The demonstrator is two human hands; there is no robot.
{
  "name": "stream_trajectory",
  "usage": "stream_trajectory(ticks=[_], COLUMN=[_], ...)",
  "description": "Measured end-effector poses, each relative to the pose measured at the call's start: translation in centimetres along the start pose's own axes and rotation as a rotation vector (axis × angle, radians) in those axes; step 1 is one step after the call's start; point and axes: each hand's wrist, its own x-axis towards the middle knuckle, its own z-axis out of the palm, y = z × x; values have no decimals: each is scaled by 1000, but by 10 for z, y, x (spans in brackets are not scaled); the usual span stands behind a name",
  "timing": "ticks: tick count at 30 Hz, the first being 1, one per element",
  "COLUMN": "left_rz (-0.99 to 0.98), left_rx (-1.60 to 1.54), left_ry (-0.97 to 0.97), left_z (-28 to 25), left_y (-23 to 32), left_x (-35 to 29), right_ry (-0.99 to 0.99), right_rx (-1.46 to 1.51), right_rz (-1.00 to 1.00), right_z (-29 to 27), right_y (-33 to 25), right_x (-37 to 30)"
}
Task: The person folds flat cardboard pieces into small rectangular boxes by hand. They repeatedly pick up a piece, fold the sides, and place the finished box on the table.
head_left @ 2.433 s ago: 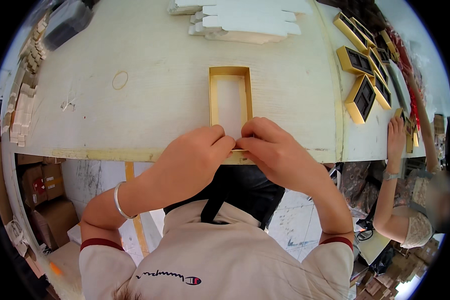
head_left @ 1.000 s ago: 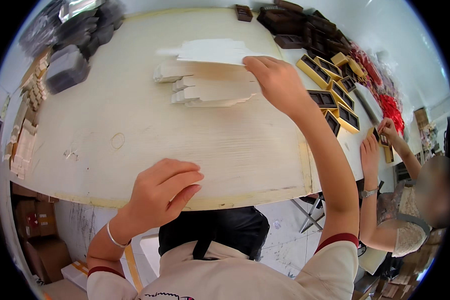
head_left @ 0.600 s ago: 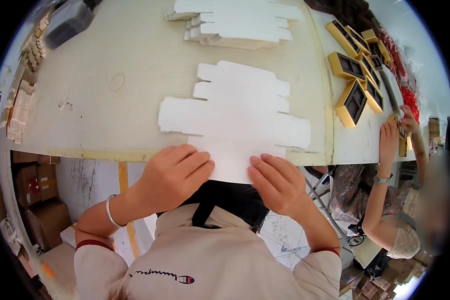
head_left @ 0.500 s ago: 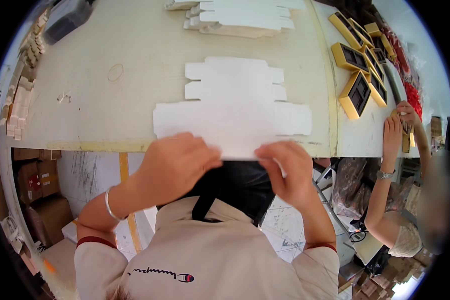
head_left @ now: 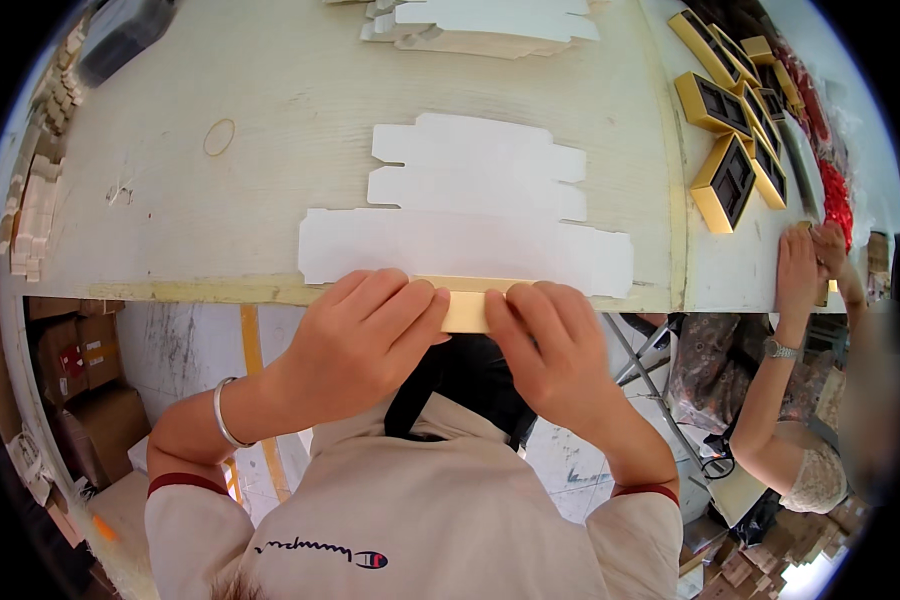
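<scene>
A flat, die-cut carton blank (head_left: 480, 180) lies in front of me at the table's near edge, white face up, with tabs along both sides. Its nearest panel is bent up and shows a gold outer face (head_left: 465, 312). My left hand (head_left: 365, 335) pinches this panel from the left, fingers closed on it. From the right, my right hand (head_left: 560, 345) grips the same panel with thumb and fingers. The fingertips cover parts of the fold.
A stack of white blanks (head_left: 490, 25) lies at the far side. Several gold boxes with dark inserts (head_left: 725, 185) stand at the right, near a co-worker's hands (head_left: 798, 265). A rubber band (head_left: 206, 142), a dark bin (head_left: 120, 40) and white folded pieces (head_left: 38, 215) are leftward.
The blank's near panel has turned upward, so its gold face now shows between my hands. My right hand has come slightly inward and down.
</scene>
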Motion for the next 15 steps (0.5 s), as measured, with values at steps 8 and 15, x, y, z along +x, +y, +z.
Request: stream_trajectory(ticks=[8, 15], left_rz=[-155, -500], left_rx=[-138, -292], left_ry=[-121, -113], left_z=[-4, -27], left_y=[-27, -9], left_x=[28, 25], right_ry=[-240, -196], right_rx=[396, 1105], right_rz=[302, 684], right_z=[-12, -8], right_y=[23, -10], right_x=[35, 39])
